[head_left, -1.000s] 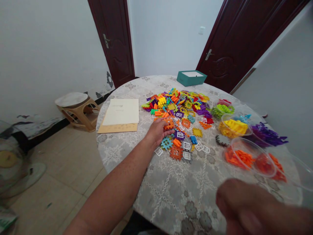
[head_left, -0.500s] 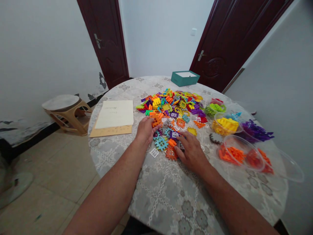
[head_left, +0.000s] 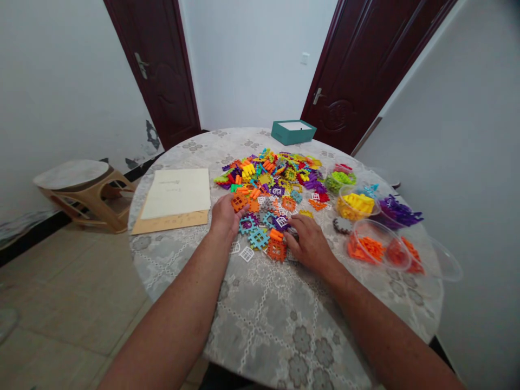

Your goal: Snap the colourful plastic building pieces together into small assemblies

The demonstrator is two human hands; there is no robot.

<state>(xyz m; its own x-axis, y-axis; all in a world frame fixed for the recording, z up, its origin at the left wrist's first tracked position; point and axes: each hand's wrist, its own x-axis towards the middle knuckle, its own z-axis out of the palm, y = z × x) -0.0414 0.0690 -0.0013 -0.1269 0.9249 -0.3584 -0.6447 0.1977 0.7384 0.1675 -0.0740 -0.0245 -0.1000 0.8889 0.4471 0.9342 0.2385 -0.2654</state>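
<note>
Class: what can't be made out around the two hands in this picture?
Head view:
- Left hand: its palm hides whether it grips the orange piece.
- Right hand: it covers whatever lies beneath.
- Paper sheet: writing too small to read.

on the round surface before us, the heap of plastic pieces lies in the middle and spreads toward us. our left hand rests at the heap's near left edge and our right hand at its near edge, with loose pieces between them. left of the heap, a sheaf of paper lies on a folder. behind the heap, at the far rim, sits a box. right of the heap stand tubs with pieces in them. a stool stands on the floor, left of the surface.
</note>
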